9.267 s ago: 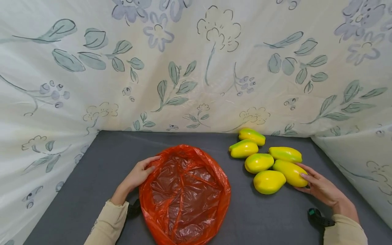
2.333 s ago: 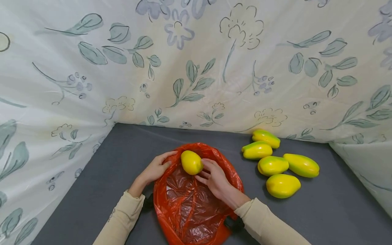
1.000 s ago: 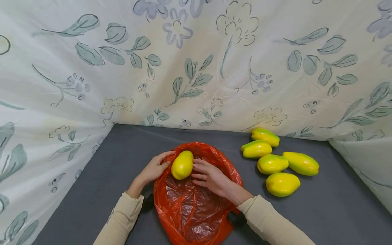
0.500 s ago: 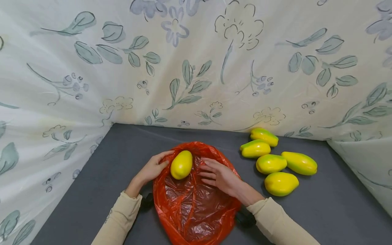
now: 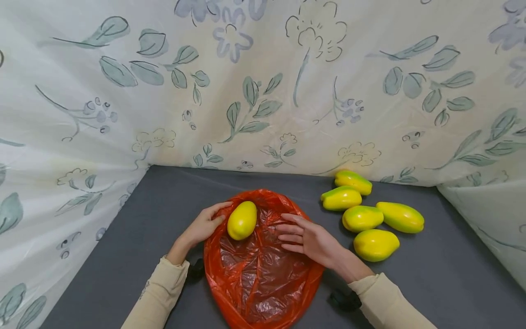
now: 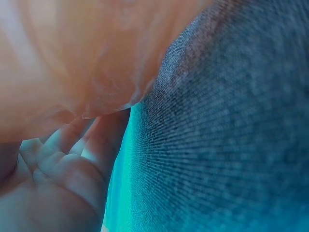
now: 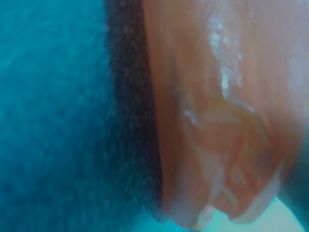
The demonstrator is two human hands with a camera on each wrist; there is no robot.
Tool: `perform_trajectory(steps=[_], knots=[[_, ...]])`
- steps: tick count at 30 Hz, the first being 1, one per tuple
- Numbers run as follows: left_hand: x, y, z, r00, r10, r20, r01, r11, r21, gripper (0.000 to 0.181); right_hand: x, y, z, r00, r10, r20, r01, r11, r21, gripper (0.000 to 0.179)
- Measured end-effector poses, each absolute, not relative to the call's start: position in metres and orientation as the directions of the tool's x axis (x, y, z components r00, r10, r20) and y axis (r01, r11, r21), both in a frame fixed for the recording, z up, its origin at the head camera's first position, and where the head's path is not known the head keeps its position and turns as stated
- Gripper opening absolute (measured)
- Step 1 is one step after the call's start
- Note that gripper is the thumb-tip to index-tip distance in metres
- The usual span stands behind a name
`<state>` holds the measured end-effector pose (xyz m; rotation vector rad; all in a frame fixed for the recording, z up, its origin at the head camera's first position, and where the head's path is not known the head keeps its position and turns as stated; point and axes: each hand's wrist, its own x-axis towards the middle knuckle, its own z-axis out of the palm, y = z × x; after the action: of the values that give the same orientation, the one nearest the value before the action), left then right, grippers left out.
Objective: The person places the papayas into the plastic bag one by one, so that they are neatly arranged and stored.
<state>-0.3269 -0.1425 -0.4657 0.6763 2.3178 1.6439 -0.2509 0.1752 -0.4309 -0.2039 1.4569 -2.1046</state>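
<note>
A red plastic bag stands with its mouth spread wide on the dark grey tabletop. My left hand grips its left rim; in the left wrist view the palm shows beneath the bag's wall. One yellow papaya lies inside the bag, close to the left fingertips. Over the bag's right side is my right hand, fingers spread and holding nothing, apart from the papaya. The right wrist view is blurred and shows mostly the bag's outer wall.
Several more yellow-green papayas lie in a group right of the bag, among them a front one and a back one. A flowered curtain hangs behind and at both sides of the dark tabletop.
My right hand took a papaya from the group, put it into the bag, let go and drew back rightward. The papaya then stays in place. My left hand keeps to the rim.
</note>
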Motion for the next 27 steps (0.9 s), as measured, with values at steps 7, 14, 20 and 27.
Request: perform_trajectory(steps=[7,14,20,27], knots=[[-0.326,-0.141,-0.465,-0.876,0.476,0.077,0.228,0.269,0.936,0.043,-0.245,0.189,-0.424,-0.809,-0.574,-0.124,0.324,-0.259,-0.910,0.058],[-0.327,-0.140,-0.466,-0.878,0.475,0.066,0.215,0.267,0.939,0.043,-0.241,0.210,-0.424,-0.813,-0.577,-0.085,0.321,-0.322,-0.891,0.050],[-0.326,-0.139,-0.467,-0.875,0.481,0.061,0.208,0.259,0.943,0.043,-0.237,0.230,-0.423,-0.800,-0.601,0.000,0.299,-0.399,-0.867,0.041],[-0.326,-0.139,-0.467,-0.877,0.476,0.060,0.210,0.269,0.940,0.043,-0.232,0.253,-0.414,-0.816,-0.575,0.057,0.261,-0.453,-0.852,0.042]])
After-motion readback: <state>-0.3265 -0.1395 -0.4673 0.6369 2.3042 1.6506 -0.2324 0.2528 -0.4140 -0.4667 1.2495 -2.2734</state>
